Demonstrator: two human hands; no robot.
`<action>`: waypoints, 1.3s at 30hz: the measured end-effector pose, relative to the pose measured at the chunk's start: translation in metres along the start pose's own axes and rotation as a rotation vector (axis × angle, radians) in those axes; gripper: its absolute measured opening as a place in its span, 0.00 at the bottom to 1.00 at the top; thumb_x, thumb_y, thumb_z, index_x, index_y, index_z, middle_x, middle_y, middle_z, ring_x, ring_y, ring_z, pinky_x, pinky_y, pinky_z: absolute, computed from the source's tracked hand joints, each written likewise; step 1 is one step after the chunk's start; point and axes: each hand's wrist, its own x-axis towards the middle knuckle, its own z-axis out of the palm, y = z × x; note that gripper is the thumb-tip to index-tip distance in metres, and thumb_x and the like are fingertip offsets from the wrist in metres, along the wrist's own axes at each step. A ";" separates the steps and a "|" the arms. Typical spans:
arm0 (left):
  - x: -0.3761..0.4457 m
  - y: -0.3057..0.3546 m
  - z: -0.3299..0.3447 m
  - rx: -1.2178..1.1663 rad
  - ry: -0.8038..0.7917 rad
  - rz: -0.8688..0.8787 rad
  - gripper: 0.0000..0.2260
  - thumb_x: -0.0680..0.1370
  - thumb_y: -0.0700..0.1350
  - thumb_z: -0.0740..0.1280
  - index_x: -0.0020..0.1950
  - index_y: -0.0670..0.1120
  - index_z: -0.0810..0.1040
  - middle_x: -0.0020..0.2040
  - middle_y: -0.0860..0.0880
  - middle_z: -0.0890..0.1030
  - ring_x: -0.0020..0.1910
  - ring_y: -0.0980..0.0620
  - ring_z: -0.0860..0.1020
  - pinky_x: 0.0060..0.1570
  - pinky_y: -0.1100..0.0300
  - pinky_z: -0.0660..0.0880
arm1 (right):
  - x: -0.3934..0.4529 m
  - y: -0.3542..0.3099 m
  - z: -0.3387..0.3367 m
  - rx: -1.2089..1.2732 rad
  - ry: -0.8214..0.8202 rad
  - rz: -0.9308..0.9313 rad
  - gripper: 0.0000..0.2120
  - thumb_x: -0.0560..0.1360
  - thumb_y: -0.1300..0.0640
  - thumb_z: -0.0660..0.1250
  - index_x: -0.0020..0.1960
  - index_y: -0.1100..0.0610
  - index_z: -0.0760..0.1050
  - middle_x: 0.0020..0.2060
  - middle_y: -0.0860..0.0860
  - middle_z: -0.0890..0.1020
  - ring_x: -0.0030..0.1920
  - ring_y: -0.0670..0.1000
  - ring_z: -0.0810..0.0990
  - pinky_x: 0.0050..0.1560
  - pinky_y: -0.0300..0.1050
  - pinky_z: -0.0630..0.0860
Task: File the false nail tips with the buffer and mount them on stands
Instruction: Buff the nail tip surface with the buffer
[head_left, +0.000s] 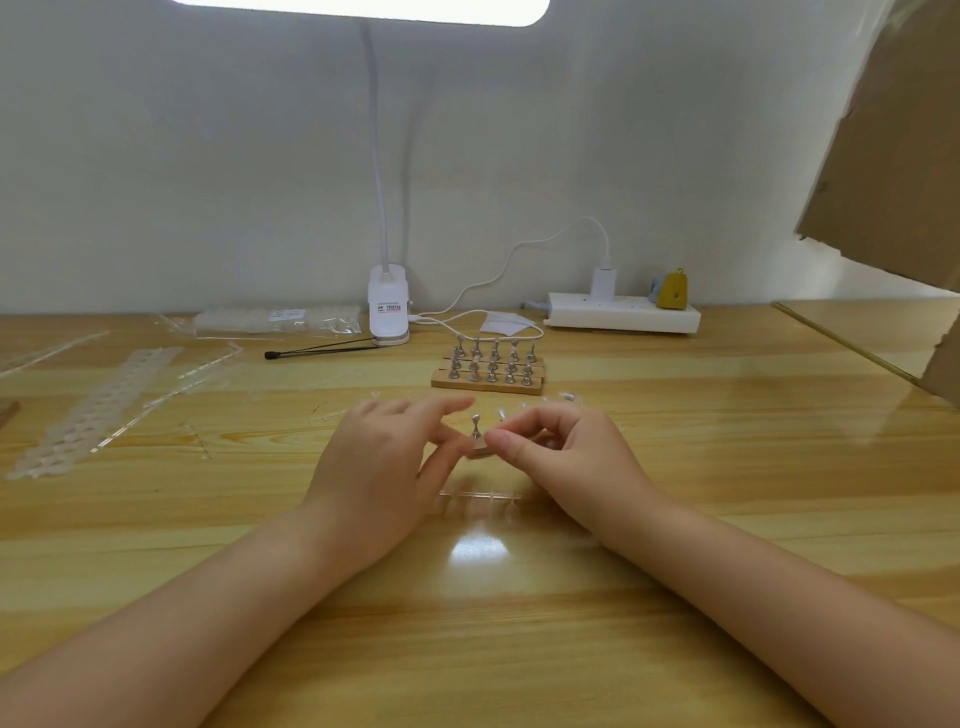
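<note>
- Head view: glossy yellow wooden tabletop (727, 467) fills the lower frame, pale wall behind it; brown cardboard sheet (893, 156) leans in at upper right.
- Both bare forearms enter from the bottom corners and converge at table centre.
- Left hand (384, 467): palm down, fingers extended and loosely spread toward the centre, tips touching or just beside the small wooden base; released, gripping nothing that I can see.
- Right hand (561, 452): fingers curled, thumb and forefinger pinched together beside the single silver metal stand (476, 427). Something small appears held in the pinch; too blurred to identify.
- Single stand is upright on its small base, between the two hands.
- White clip-on desk lamp (388, 306) at the wall; label with red print, unreadable.
- White power strip (623, 312) right of the lamp, white charger and a yellow plug inserted.
- Wooden rack of silver stands (489, 366) just beyond the hands.
- Clear plastic nail-tip strip (480, 496) lies on the table below the hands.
- Loose clear false nail tips (566, 397) scattered near the right hand.
</note>
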 end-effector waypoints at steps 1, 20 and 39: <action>0.002 -0.001 -0.002 0.104 -0.027 -0.055 0.16 0.78 0.50 0.66 0.65 0.48 0.75 0.50 0.57 0.83 0.53 0.51 0.79 0.56 0.50 0.70 | 0.001 0.000 0.000 0.045 0.015 0.025 0.03 0.73 0.56 0.73 0.41 0.55 0.81 0.24 0.39 0.77 0.25 0.37 0.72 0.30 0.28 0.67; 0.011 0.016 -0.006 -0.216 0.190 0.297 0.06 0.77 0.39 0.70 0.54 0.42 0.79 0.48 0.50 0.80 0.46 0.56 0.79 0.49 0.64 0.75 | 0.008 0.003 -0.004 0.455 -0.174 0.227 0.12 0.67 0.53 0.70 0.46 0.60 0.77 0.32 0.49 0.77 0.27 0.44 0.67 0.22 0.34 0.61; 0.007 0.009 -0.008 -0.160 0.198 0.407 0.08 0.79 0.39 0.63 0.58 0.41 0.75 0.53 0.44 0.79 0.50 0.49 0.79 0.54 0.58 0.77 | 0.008 0.001 -0.009 0.495 -0.263 0.184 0.06 0.71 0.56 0.67 0.44 0.57 0.72 0.29 0.45 0.74 0.27 0.44 0.68 0.24 0.34 0.59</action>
